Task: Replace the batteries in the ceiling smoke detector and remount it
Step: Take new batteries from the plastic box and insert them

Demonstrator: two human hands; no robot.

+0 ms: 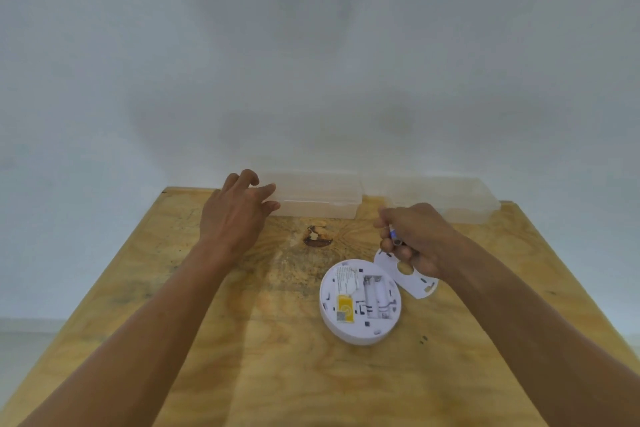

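Observation:
A round white smoke detector [360, 302] lies back-side up on the plywood table [242, 357]; its battery bay looks empty, and a yellow label sits on its left. Its white mounting plate [405, 274] lies just to the right, partly under my right hand. My right hand [415, 236] is closed around batteries [394, 236], whose blue and metal ends stick out. My left hand [239, 208] reaches to the left end of a clear plastic box [318, 198], fingers spread and touching its corner.
A second clear plastic box [450, 199] stands to the right of the first, against the white wall. A dark knot [317, 237] marks the wood between my hands. The table's left and right edges slant outward towards me.

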